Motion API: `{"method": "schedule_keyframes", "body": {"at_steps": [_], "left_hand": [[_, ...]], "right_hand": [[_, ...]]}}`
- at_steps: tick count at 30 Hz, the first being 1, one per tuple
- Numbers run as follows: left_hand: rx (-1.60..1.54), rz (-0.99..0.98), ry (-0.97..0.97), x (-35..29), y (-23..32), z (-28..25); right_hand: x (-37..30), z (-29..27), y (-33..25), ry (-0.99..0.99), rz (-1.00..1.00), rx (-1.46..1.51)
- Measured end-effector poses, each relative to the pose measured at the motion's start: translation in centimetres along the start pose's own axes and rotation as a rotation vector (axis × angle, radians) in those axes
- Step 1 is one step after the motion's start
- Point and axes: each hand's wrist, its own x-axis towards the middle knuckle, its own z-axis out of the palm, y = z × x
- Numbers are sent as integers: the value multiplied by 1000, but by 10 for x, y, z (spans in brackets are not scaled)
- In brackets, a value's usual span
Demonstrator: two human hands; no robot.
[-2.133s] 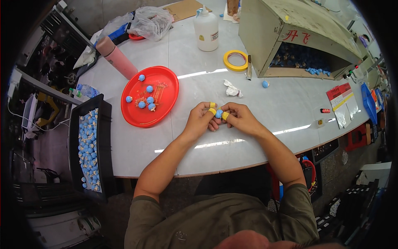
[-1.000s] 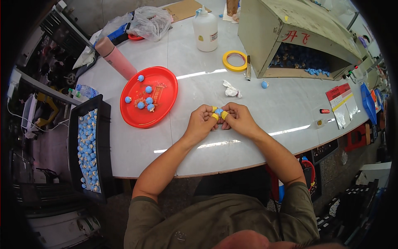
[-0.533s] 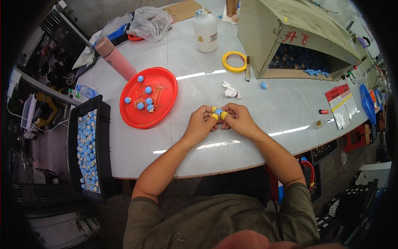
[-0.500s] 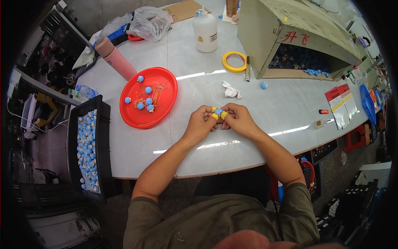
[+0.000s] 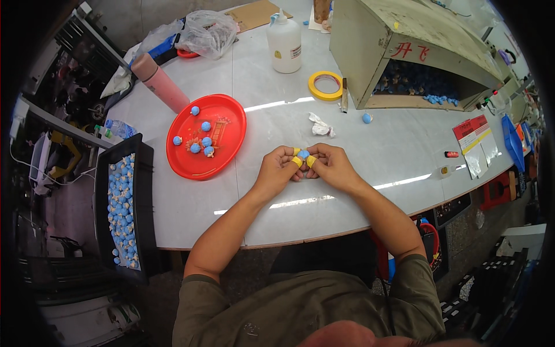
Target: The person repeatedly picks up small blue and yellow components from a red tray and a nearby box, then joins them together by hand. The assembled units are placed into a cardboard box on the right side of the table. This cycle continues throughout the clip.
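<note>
My left hand (image 5: 280,166) and my right hand (image 5: 330,165) meet over the table, both pinching one small blue ball-shaped piece (image 5: 303,154) between thumbs and forefingers. Yellow tape wraps the tips of those fingers. Part of the piece is hidden by the fingers. To the left, a red round tray (image 5: 236,150) carries several similar blue pieces, some with a pale bit attached. Just beyond my hands lies a crumpled white tissue (image 5: 319,125). One more blue ball (image 5: 367,118) rests farther right on the table.
A black bin (image 5: 144,196) full of blue pieces stands at the table's left edge. Around the far side are a pink bottle (image 5: 165,85), a white squeeze bottle (image 5: 285,46), a yellow tape roll (image 5: 312,87) and a metal box (image 5: 370,69) holding blue pieces. Cards (image 5: 475,144) lie right.
Both hands stay almost in place, still pinching the blue piece, with only slight finger movement. The whole view has shifted a touch; nothing on the table has visibly moved.
</note>
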Motion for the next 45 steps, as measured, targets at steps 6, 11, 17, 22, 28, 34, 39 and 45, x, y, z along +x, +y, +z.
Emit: {"method": "schedule_keyframes", "body": {"at_steps": [6, 11, 17, 22, 28, 34, 39, 45], "left_hand": [[25, 9, 19, -1, 1, 4], [12, 31, 30, 1, 1, 4], [43, 94, 16, 0, -3, 5], [-173, 34, 127, -2, 8, 2], [-855, 203, 546, 9, 26, -40], [-728, 129, 393, 0, 24, -20], [-613, 31, 268, -2, 12, -9], [-383, 42, 190, -7, 15, 4]], "right_hand": [[-1, 3, 0, 28, -43, -55], [3, 5, 4, 78, -57, -21], [5, 0, 5, 68, -25, 34], [2, 2, 2, 62, -51, 98], [4, -15, -13, 282, -12, 152], [13, -47, -11, 727, -176, 97], [22, -93, -12, 920, -110, -801], [18, -124, -3, 775, -75, -1172]]}}
